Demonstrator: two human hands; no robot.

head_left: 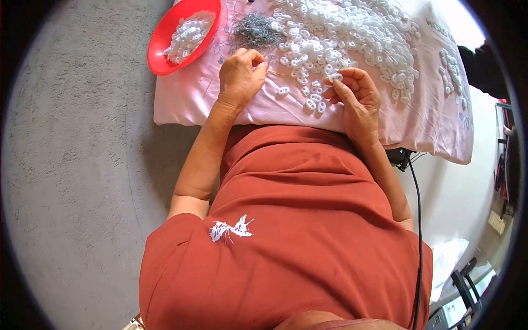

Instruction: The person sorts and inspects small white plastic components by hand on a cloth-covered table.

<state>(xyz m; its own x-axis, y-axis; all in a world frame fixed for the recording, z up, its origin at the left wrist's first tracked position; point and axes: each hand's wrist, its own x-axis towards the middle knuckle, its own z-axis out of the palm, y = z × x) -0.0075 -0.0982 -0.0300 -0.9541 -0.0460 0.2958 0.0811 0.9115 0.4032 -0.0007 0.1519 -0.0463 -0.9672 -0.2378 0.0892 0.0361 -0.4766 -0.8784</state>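
Note:
Between the thumb and fingers of my right hand [358, 99] is a small white oval plastic piece with holes [335, 77], held above the cloth. My left hand [241, 77] is closed, its thumb and forefinger pinched together just below a heap of thin grey metal pins [257, 30]. Whatever it may grip is too small to make out. Loose white pieces lie between my hands, among them a single one [283, 90] near my left hand. Beyond my right hand spreads a large pile of the same white pieces [352, 27].
A red bowl [159, 65] partly filled with white pieces sits at the far left of the pink cloth-covered surface [181, 102]. A smaller group of white pieces [451, 71] lies at the right edge. A black cable [419, 220] runs down along my right side.

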